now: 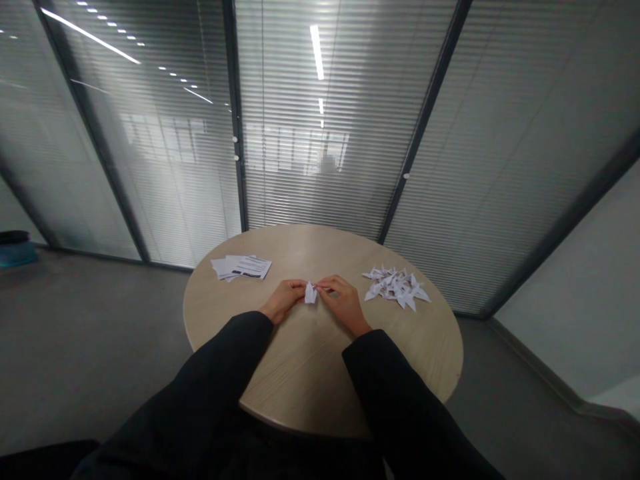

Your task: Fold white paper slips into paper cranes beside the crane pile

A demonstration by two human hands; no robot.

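Note:
Between my two hands, over the middle of the table, is a small white folded paper piece (311,293) with pointed tips. My left hand (287,298) pinches its left side with the fingers closed together. From the other side my right hand (345,303) grips its upper right part between thumb and fingertips. The fingers hide part of the folds. To the right of my right hand lies a pile of white folded paper cranes (397,287). Beyond my left hand some flat printed paper sheets (243,267) overlap each other.
All of this rests on a round light wood table (310,380). Behind it stands a glass partition with blinds (320,187) and dark frames. On the floor at the far left is a blue container (17,252) with a dark top. A white wall (580,287) rises at right.

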